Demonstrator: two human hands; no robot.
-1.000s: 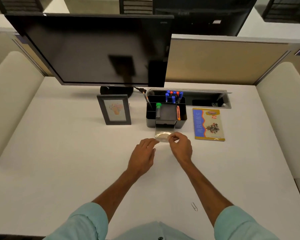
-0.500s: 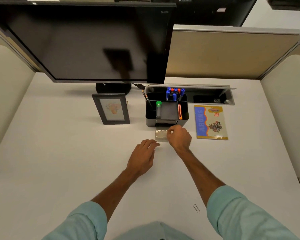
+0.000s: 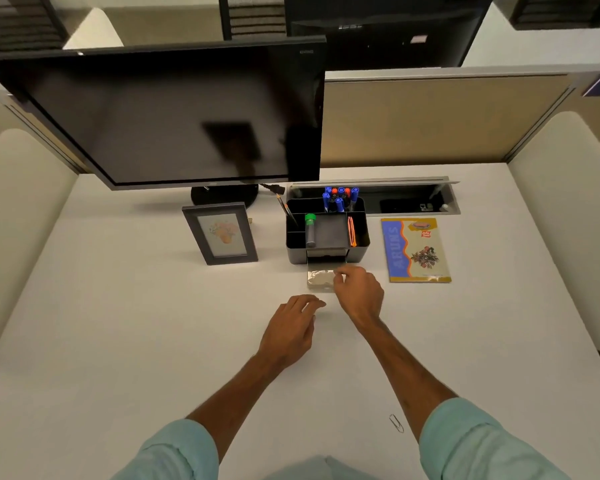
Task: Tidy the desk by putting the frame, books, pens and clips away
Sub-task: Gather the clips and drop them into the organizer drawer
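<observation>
A small clear drawer (image 3: 320, 279) holding clips stands pulled out at the front of the black desk organiser (image 3: 327, 233). My right hand (image 3: 358, 293) pinches the drawer's right front corner. My left hand (image 3: 291, 330) rests flat on the white desk just in front of it, fingers loosely apart, holding nothing. Blue and red pens (image 3: 339, 198) stand in the organiser's back compartment. A dark picture frame (image 3: 220, 233) stands upright to the organiser's left. A blue and yellow book (image 3: 414, 250) lies flat to its right. One loose paper clip (image 3: 396, 423) lies near the desk's front edge.
A large black monitor (image 3: 174, 116) on a round stand fills the back left. Behind the organiser runs an open cable tray (image 3: 406, 199) set in the desk. A green-capped tube (image 3: 310, 230) and orange bands lie in the organiser. Padded partitions enclose both sides.
My right hand has stayed on the clear drawer at the organiser's front while my left hand drew back from it onto the desk. The camera view shifted slightly.
</observation>
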